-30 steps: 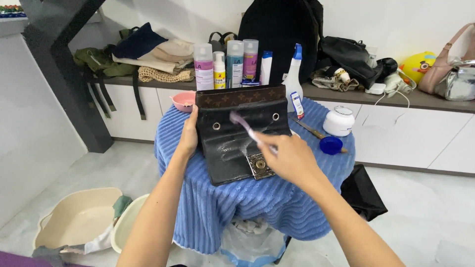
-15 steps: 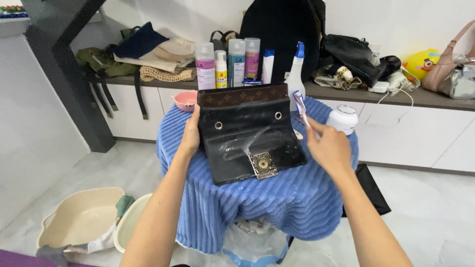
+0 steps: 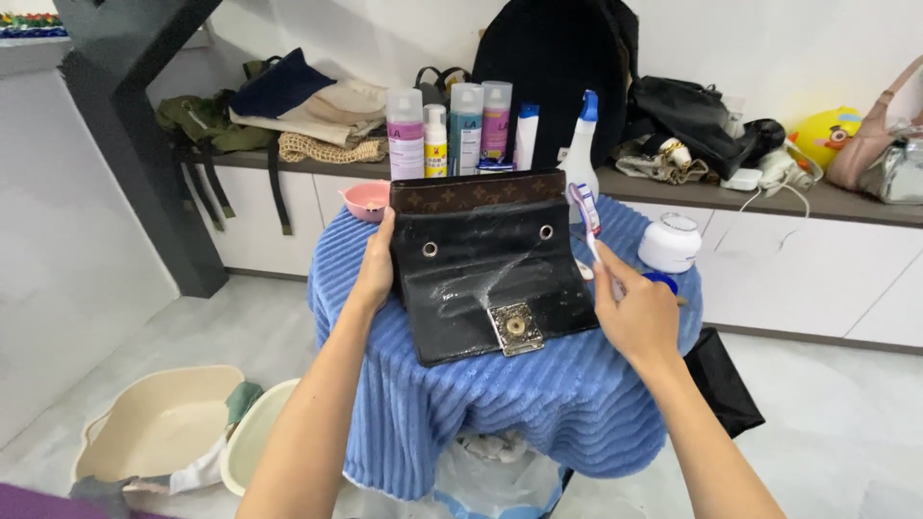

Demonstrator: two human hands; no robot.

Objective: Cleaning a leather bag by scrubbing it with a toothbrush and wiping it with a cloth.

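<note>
While blue towel [image 3: 538, 394] covers table | left hand [image 3: 375, 269] clasps bag [image 3: 490, 269] | right hand [image 3: 635, 312] grips toothbrush [image 3: 586, 216]

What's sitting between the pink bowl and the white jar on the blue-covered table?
In the head view, the black bag lies between the pink bowl and the white jar, with the toothbrush raised beside its right edge.

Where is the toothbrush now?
The toothbrush is in the right hand, held upright just right of the black bag, in front of the spray bottle.
</note>
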